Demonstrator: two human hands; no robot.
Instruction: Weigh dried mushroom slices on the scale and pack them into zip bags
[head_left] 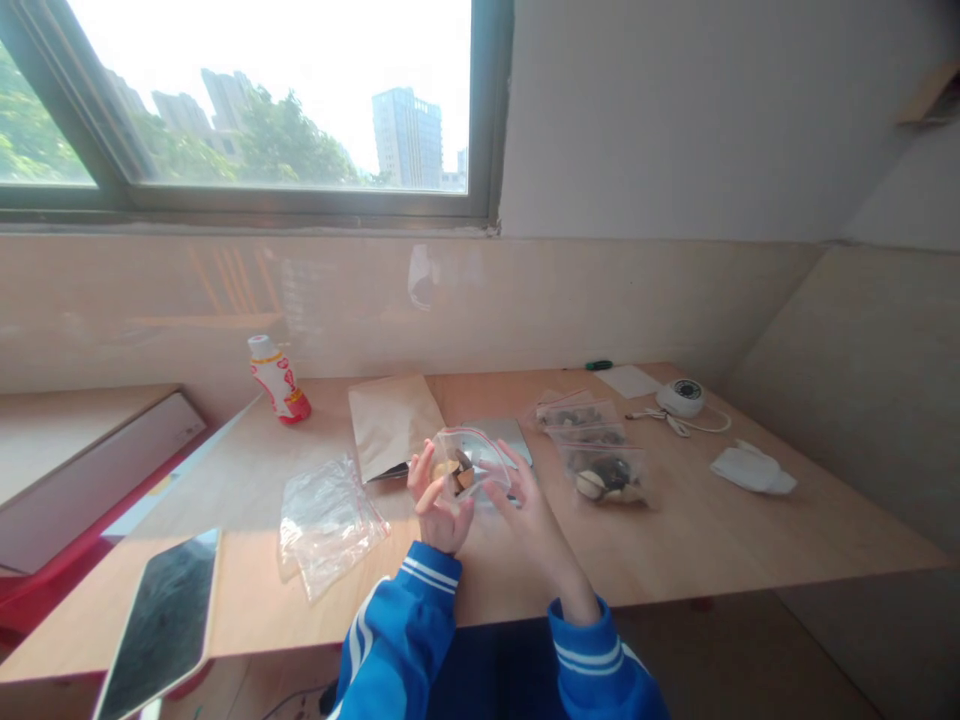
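Observation:
Above the table I hold a clear zip bag (463,470) with brown, tan and dark pieces in it; their kind is hard to make out. My left hand (440,505) grips the bag's left side, fingers curled around it. At the right side, the fingers of my right hand (519,490) close on the bag near its red zip line. Behind the bag lies a flat silver thing (516,440), partly hidden. A brown paper pouch (394,415) rests just left of it, its dark opening towards me.
Flat clear zip bags (330,525) lie on the left. Filled zip bags (604,470) sit on the right. Around the table (675,540) are a tablet (165,620), a red-and-white bottle (279,380), a white round device (680,397) with a cable, and a crumpled white tissue (752,468).

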